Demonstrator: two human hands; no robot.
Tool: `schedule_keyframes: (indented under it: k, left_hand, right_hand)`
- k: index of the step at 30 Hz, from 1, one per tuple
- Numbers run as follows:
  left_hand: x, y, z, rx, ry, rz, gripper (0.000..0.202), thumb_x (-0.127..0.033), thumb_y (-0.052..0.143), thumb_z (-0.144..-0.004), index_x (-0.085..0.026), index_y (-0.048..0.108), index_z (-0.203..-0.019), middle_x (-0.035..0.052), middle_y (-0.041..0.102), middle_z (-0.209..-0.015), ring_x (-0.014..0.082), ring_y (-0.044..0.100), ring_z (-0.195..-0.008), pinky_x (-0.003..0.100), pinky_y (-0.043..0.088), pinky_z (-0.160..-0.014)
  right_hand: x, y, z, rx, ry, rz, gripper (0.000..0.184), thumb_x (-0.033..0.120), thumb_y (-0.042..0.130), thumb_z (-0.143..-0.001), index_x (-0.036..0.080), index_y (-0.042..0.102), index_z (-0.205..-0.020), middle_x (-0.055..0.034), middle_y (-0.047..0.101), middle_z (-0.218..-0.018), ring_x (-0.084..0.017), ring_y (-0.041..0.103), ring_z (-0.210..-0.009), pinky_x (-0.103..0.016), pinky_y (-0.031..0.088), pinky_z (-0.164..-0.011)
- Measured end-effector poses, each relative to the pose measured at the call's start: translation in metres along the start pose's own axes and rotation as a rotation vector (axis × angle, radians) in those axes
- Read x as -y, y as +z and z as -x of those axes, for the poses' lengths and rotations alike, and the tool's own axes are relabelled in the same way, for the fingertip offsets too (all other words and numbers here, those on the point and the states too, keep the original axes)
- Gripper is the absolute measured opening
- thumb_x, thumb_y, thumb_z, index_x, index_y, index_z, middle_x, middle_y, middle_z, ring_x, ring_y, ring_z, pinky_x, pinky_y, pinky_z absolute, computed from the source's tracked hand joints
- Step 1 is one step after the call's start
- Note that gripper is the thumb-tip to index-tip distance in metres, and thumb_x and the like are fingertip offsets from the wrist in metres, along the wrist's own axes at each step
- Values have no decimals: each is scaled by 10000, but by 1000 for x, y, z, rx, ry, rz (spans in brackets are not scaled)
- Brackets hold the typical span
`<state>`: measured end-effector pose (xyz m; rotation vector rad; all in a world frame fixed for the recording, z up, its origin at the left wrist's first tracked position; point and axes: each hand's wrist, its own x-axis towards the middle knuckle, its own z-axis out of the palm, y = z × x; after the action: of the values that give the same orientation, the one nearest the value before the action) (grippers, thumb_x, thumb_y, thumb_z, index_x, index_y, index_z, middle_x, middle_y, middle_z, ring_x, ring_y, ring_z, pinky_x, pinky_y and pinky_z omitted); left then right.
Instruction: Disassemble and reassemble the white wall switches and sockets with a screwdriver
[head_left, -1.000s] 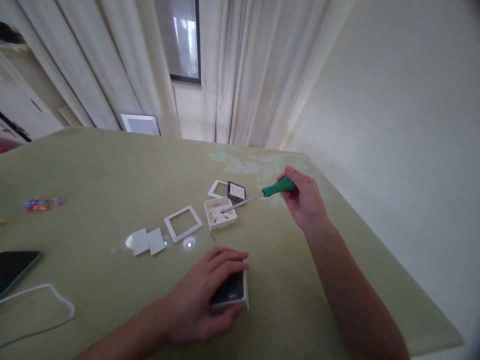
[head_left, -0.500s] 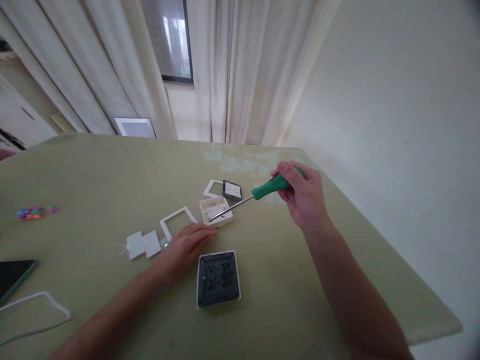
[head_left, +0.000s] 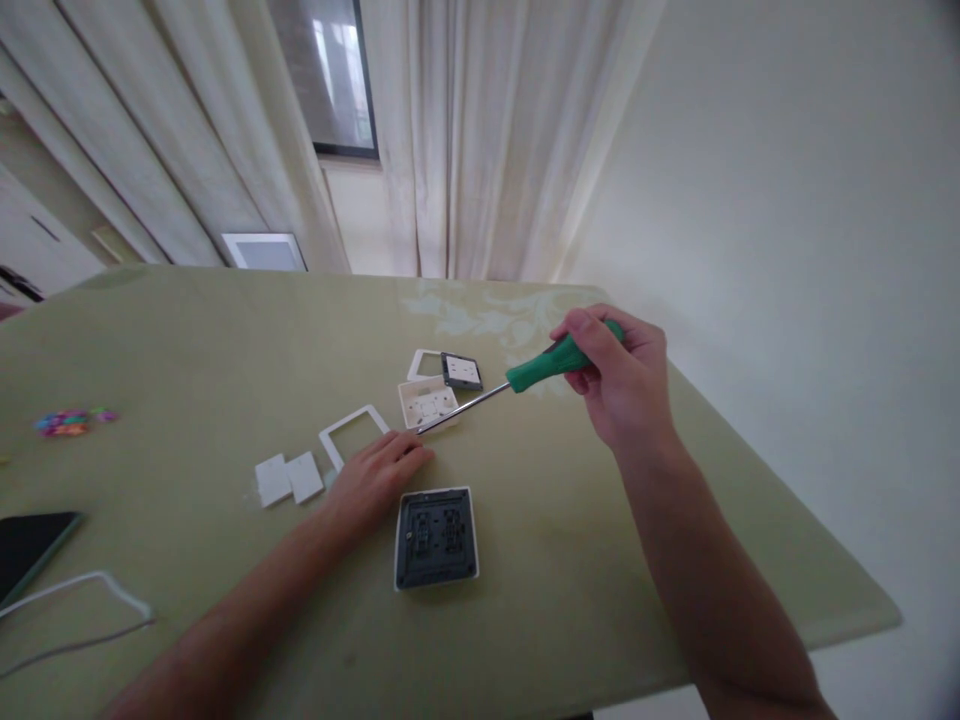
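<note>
My right hand (head_left: 630, 375) is wrapped round the green handle of a screwdriver (head_left: 551, 362), whose metal shaft slants down to the left. The screwdriver's tip is at the fingers of my left hand (head_left: 382, 468), which are drawn together over the table. Whatever those fingers may pinch is too small to make out. Just beyond them lies an open white mounting box (head_left: 427, 400), partly crossed by the shaft. Nearer me sits a square switch (head_left: 436, 540) with a dark inner plate and white rim.
Left of the box lie a white frame (head_left: 346, 425) and two white square plates (head_left: 274, 480). Behind it are a second white frame (head_left: 421, 358) and a socket panel (head_left: 462, 370). Colourful small pieces (head_left: 71, 422), a dark tablet-like device (head_left: 34, 545) and a white cable (head_left: 97, 577) lie far left.
The screwdriver tip has moved from over the mounting box to my left fingertips. My left fingers have curled and drawn back slightly from the box. The view has shifted a little.
</note>
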<state>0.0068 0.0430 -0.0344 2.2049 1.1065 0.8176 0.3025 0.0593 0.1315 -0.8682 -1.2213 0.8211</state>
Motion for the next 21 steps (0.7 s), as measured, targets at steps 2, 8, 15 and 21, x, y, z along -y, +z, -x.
schedule_keyframes:
  k: [2, 8, 15, 21]
  left_hand:
    - [-5, -2, 1, -44, -13, 19, 202, -212, 677, -969, -284, 842, -1060, 103, 775, -1110, 309, 673, -1074, 454, 535, -1054]
    - [-45, -11, 9, -230, -71, 169, 249, -307, 619, -1078, -298, 840, -1191, 80, 772, -1161, 264, 714, -1047, 339, 538, -921]
    - [-77, -1, 23, -214, 7, 317, 216, -205, 660, -1059, -302, 848, -1107, 53, 783, -1051, 215, 727, -954, 290, 555, -842]
    - [-70, 5, 30, -113, 150, 211, 219, -155, 726, -1025, -312, 833, -1134, 37, 804, -1005, 197, 735, -906, 282, 576, -796]
  right_hand:
    - [-1, -4, 8, -26, 0, 20, 344, 534, 906, -812, 222, 789, -727, 18, 650, -600, -75, 437, -427, -227, 296, -362]
    - [-55, -23, 43, -188, 302, -26, 440, 589, 949, -676, 201, 742, -662, 21, 613, -559, -68, 426, -411, -214, 276, -348]
    - [-101, -38, 54, -276, 496, -68, 450, 572, 945, -657, 184, 719, -684, 7, 640, -601, -64, 444, -421, -201, 280, -330]
    - [-101, -41, 55, -292, 515, -72, 425, 559, 937, -697, 192, 723, -694, 10, 627, -627, -72, 463, -467, -192, 324, -350]
